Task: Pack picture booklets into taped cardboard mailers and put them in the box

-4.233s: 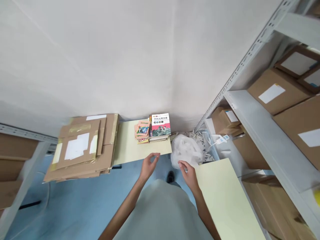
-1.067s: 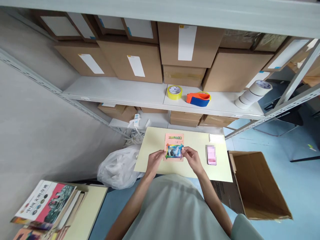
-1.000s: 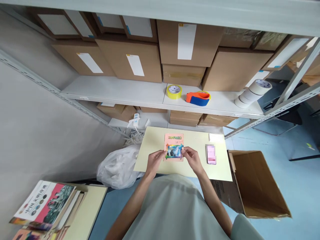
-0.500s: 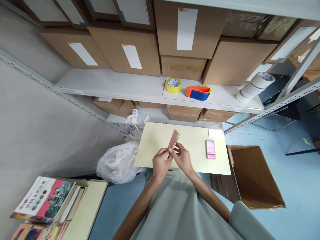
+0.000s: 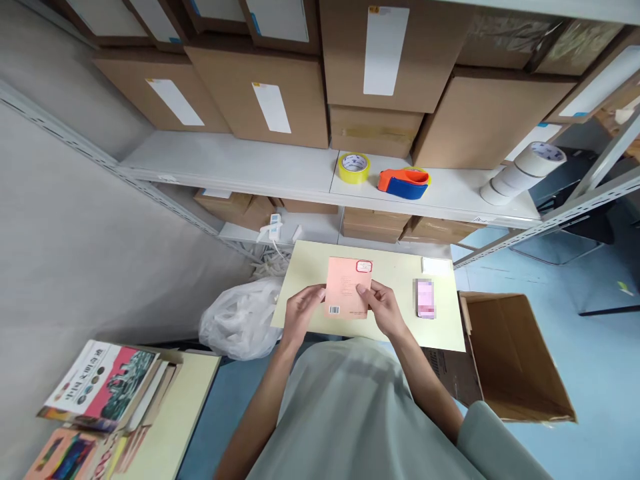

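A thin pink book (image 5: 349, 293) is held up over the pale yellow board, its flat cover facing me. A barcode shows near its lower left corner and a red-framed label at the upper right. My right hand (image 5: 386, 308) grips the right edge, thumb on the cover and fingers behind. At the left edge, my left hand (image 5: 303, 312) pinches the book with thumb and fingers, partly hidden. On the board to the right lie a phone (image 5: 425, 299) with a pixelated pink screen and a small white item (image 5: 436, 267).
On the shelf (image 5: 240, 160) stand cardboard boxes (image 5: 280, 100), yellow tape (image 5: 353, 168), an orange-blue tape dispenser (image 5: 404, 183) and white rolls (image 5: 523, 173). An open carton (image 5: 520, 353) sits right. Books (image 5: 100, 383) are stacked lower left, near a white plastic bag (image 5: 240, 320).
The book was tilted nearly edge-on with both hands close together. Now its cover faces me, and the hands have moved apart to its left and right edges.
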`<state>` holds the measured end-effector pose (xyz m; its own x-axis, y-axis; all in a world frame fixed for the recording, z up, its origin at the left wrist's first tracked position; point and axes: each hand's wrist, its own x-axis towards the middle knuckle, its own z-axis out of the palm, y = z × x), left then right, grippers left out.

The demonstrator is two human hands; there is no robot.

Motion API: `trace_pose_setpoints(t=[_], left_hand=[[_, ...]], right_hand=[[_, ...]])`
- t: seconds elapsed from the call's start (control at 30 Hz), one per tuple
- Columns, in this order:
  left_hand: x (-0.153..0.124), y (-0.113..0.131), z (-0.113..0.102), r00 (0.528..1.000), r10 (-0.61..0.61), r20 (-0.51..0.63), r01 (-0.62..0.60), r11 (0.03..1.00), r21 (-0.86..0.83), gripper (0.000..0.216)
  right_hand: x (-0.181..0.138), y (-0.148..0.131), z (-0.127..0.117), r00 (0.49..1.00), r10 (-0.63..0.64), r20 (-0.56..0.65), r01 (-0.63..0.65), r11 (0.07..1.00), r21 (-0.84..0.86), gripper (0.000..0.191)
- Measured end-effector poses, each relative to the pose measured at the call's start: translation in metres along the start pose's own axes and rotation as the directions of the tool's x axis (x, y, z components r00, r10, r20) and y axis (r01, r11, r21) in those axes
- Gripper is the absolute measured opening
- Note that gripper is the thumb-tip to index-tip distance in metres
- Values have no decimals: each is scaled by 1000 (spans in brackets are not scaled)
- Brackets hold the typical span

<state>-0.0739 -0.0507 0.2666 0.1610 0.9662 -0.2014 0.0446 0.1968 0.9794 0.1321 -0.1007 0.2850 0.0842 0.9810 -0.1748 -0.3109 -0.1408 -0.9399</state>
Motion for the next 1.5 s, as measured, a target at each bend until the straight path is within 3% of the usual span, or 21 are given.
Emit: trace_pose_setpoints(t=[0.3, 0.47, 0.7, 0.8, 0.97, 1.07, 1.17, 1.3, 1.4, 1.5], left_hand=[[-9, 20, 3, 992, -6, 123, 9, 1000, -27, 39], [-7, 16, 11, 996, 2, 90, 1, 999, -35, 36], [-6, 11, 9, 992, 116, -40, -112, 990, 81, 33], [-9, 11, 14, 973, 216, -81, -203, 968, 146, 31], [-23, 7, 36, 952, 296, 73, -304, 908, 288, 29], [-28, 2, 42, 937, 320, 143, -348, 892, 287, 28], [-25, -3, 36, 944, 276, 182, -313, 923, 223, 23], [-9, -3, 14, 981, 190, 27, -191, 967, 167, 20], [1, 0, -3, 996, 81, -23, -78, 993, 89, 33], [6, 2, -12, 998, -31, 56, 29, 999, 21, 57]], right_hand=[[-4, 0, -2, 1000, 18, -2, -18, 1000, -5, 49], [-5, 2, 0, 1000, 12, -17, -13, 1000, -29, 52], [-2, 16, -2, 945, -133, -298, 54, 964, -261, 66], [-4, 22, 6, 972, -79, -222, 21, 967, -254, 61], [-11, 24, 24, 987, -111, -112, 87, 975, -203, 53], [-10, 21, 18, 984, -138, -111, 109, 965, -239, 47], [-4, 18, 3, 985, -135, -109, 99, 953, -285, 52], [0, 16, -11, 993, -91, -79, 71, 970, -233, 54], [-2, 13, -12, 998, -19, -57, 12, 994, -108, 57], [-3, 9, -10, 999, 24, -23, -25, 999, -33, 55]])
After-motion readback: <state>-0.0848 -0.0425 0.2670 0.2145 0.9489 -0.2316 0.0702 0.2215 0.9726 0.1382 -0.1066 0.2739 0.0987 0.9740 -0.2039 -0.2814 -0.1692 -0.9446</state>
